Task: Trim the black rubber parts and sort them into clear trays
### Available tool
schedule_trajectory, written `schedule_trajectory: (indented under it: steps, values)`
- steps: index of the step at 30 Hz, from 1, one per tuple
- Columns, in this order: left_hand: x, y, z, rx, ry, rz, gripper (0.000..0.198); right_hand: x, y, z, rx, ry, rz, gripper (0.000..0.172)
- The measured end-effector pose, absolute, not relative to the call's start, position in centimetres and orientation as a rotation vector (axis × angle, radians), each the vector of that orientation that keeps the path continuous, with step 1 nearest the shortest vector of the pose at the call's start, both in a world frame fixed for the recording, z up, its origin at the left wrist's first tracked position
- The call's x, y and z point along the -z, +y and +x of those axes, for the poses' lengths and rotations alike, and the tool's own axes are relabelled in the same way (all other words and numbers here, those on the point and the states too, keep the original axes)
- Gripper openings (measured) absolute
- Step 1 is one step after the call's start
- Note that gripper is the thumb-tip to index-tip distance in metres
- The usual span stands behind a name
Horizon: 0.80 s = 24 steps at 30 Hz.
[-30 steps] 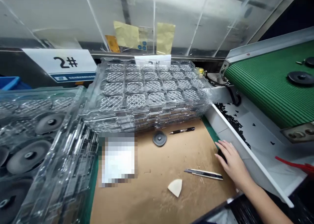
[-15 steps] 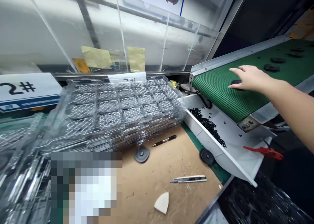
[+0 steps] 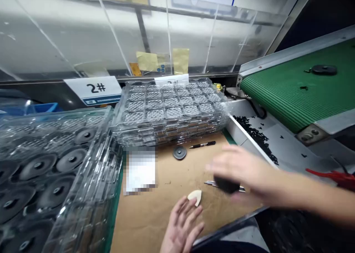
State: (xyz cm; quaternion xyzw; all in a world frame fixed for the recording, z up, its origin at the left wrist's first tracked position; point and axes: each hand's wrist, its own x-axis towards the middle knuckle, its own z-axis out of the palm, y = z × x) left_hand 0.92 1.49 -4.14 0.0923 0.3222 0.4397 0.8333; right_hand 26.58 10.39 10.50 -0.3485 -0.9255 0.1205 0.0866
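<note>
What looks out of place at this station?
Loose black scraps lie heaped and scattered across the white chute below the green conveyor belt, with a stray bit on the belt. A lone dark grey disc sits on the cardboard, outside the clear plastic trays.

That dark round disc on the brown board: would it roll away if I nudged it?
The dark round disc lies flat on the brown board, so it would probably slide, not roll. Its matte face suggests some grip. Stood on its round edge, it might well roll.
</note>
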Motion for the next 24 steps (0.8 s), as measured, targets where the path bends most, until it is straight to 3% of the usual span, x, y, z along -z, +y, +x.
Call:
schedule_trajectory:
  steps: [2, 4, 9, 15, 20, 24]
  values:
    - [3.9, 0.9, 2.8, -0.997, 0.647, 0.293, 0.076, -7.1, 7.0, 23.2, -0.738, -2.695, -0.762, 0.066]
    - [3.7, 0.0, 3.9, -1.013, 0.654, 0.386, 0.079, -4.3, 4.4, 21.4, -0.923, -2.517, -0.670, 0.069]
    - [3.8, -1.5, 3.2, -0.874, 0.715, 0.299, 0.081, 0.3, 0.5, 20.3, -0.979, -2.198, -0.976, 0.083]
    - [3.5, -1.2, 0.5, -0.999, 0.693, 0.093, 0.058, 6.6, 1.6, 20.3, -0.813, -1.730, -1.668, 0.042]
    - [2.5, -1.4, -0.3, -1.087, 0.653, 0.040, 0.052, 10.1, 2.8, 17.5, -0.881, -1.883, -1.541, 0.024]
    - [2.2, -1.7, -0.1, -1.137, 0.642, 0.060, 0.049, 10.1, 1.1, 16.2, -0.967, -2.009, -1.368, 0.025]
